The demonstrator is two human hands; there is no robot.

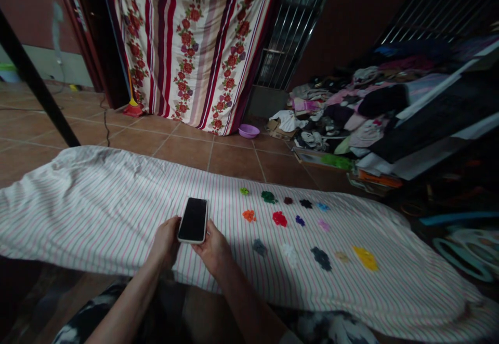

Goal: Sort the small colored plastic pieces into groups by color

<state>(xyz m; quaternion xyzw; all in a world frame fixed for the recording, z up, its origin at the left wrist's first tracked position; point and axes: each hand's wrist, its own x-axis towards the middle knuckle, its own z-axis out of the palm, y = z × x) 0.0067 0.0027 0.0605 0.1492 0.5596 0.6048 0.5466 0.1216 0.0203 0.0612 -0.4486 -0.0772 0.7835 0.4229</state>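
A smartphone [194, 220] with a dark screen and a pale case is held between my two hands, above the striped cloth [117, 203]. My left hand [168, 237] grips its left edge, fingers partly hidden behind it. At the lower right edge, my right hand [213, 246] closes on the phone too. To the right lie several small piles sorted by colour, too small to name: an orange pile [249, 215], a red pile [279, 219], a dark green pile [268, 197], a grey pile [259, 247], a white pile [289, 254] and a yellow pile [365, 258] among them.
Beyond the cloth runs a tiled floor [187, 144] with a purple basin [248, 131]. A floral curtain [195, 48] hangs behind, with a red broom [133, 108] beside it. Heaped clothes [343, 105] fill the right. A dark pole [39, 79] slants at the left.
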